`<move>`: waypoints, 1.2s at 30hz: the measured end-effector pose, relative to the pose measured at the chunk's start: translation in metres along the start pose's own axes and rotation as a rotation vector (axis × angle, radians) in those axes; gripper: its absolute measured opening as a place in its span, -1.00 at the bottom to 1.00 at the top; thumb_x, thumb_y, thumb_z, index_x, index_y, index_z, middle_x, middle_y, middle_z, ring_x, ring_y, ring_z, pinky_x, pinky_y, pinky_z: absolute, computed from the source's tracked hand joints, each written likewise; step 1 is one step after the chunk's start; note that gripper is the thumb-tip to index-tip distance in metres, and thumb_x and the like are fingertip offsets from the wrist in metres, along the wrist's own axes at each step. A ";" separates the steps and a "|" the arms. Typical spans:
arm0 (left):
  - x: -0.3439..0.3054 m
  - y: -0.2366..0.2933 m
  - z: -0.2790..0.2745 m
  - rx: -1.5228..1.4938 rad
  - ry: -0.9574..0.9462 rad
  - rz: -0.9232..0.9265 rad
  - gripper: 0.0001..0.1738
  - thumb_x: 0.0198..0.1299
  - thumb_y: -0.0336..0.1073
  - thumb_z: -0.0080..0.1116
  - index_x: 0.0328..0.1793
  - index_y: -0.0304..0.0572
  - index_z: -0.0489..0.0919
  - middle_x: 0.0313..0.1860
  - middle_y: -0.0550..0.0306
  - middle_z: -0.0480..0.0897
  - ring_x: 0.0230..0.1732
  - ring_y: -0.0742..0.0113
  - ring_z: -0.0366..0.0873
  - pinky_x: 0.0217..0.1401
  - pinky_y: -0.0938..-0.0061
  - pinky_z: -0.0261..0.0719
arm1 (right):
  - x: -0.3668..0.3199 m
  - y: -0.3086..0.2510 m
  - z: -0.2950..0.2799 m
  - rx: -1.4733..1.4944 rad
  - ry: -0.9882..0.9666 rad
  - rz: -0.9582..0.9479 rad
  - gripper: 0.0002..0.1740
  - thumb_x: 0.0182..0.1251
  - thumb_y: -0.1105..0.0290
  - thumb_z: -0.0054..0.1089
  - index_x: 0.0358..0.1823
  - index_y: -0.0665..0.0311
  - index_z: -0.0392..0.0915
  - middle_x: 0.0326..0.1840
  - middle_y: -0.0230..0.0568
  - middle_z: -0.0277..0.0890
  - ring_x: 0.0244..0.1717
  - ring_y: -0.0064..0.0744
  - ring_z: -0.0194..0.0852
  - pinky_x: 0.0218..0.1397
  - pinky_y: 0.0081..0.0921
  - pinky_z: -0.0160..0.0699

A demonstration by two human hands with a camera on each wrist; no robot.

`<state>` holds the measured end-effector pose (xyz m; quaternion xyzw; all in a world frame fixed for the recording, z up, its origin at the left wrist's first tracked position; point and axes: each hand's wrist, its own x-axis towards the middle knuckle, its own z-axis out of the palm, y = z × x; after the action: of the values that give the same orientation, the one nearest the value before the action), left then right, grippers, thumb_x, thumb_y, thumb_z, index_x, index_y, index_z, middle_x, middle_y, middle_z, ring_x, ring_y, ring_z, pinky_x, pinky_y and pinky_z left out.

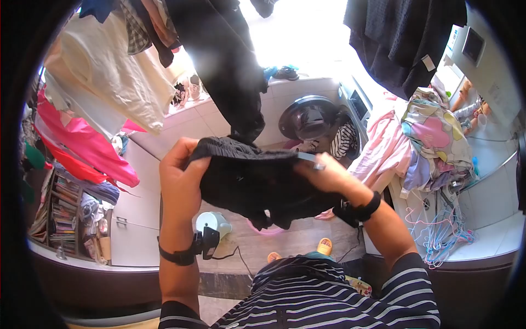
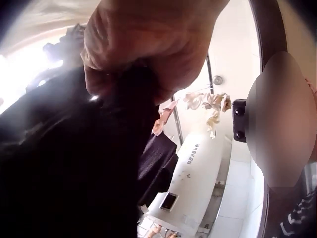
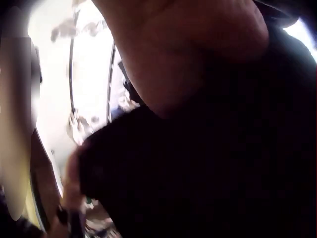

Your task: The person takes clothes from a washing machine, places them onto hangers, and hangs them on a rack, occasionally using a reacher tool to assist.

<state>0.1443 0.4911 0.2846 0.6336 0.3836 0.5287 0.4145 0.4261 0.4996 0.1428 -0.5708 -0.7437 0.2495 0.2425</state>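
Observation:
A black garment (image 1: 246, 183) with a gathered waistband is stretched between both hands in the head view. The left hand (image 1: 183, 178) grips its left end, thumb in front. At the right end, the right hand (image 1: 327, 174) pinches the waistband beside a small grey piece (image 1: 310, 159). Dark cloth (image 2: 74, 163) fills much of the left wrist view, held in the curled fingers of the left hand (image 2: 143, 44). In the right wrist view the right hand (image 3: 188, 49) lies against the dark cloth (image 3: 198, 163), its fingertips hidden.
Hanging black trousers (image 1: 224, 60) and a white garment (image 1: 109, 71) are above. A dark basin (image 1: 311, 118) stands behind, near striped cloth (image 1: 343, 140). Pink cloth (image 1: 383, 145) lies at the right, above several hangers (image 1: 444, 236). A pale bucket (image 1: 213, 223) stands on the floor.

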 end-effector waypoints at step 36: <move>0.000 -0.071 0.006 0.629 -0.124 0.199 -0.26 0.01 -0.04 0.38 0.29 -0.19 0.39 0.23 -0.08 0.45 0.25 -0.03 0.43 0.25 0.19 0.43 | -0.018 -0.139 -0.137 0.554 0.083 0.069 -0.68 0.49 0.25 0.03 0.03 0.33 0.56 -0.34 -0.34 0.54 -0.46 -0.65 0.46 -0.34 -0.71 0.50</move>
<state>0.1470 0.5159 0.2180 0.7960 0.4381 0.3826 0.1674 0.4175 0.4644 0.3352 -0.5175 -0.6168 0.4277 0.4110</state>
